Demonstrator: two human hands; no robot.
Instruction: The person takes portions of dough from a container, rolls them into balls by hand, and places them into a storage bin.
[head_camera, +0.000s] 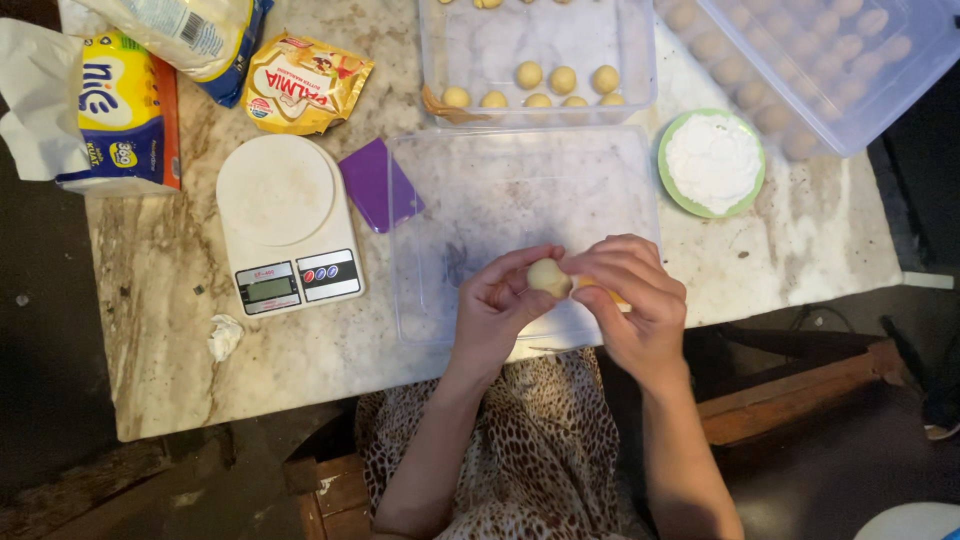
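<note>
- Leopard-print lap (530, 450): nearest the camera, below the table's near edge; both forearms rise from it.
- Left hand (495, 300): fingers curled partway, thumb and fingertips pinching the dough ball (548, 277) from its left side.
- Right hand (630, 290): fingers bent over, tips touching the ball's right side; a bit of yellow shows under these fingers, too hidden to identify.
- Dough ball: pale yellow, round, held between the two hands above the near edge of the table, over the near part of the empty tray.
- Empty tray (520, 190): clear plastic, rectangular, at the middle of the table (160, 340), reaching the near edge.
- Paper wad (224, 335): small, white, near the table's near-left corner.
- Scale (285, 222): white, round platform, display toward the near edge; left of the tray.
- Purple scraper (375, 183): flat, between scale and tray, its right part under the tray's left edge.
- Green bowl (712, 162): holds white powder; just right of the tray.
- Far tray (535, 50): clear, at the far edge, with a row of dough balls along its near wall.
- Lidded box (830, 60): clear, at the far-right corner, filled with rows of balls.
- Yellow packet (303, 82): creased, behind the scale.
- Bag (185, 35): plastic, at the far edge, left of the packet.
- Tissue box (115, 115): yellow and blue, at the far-left corner.
</note>
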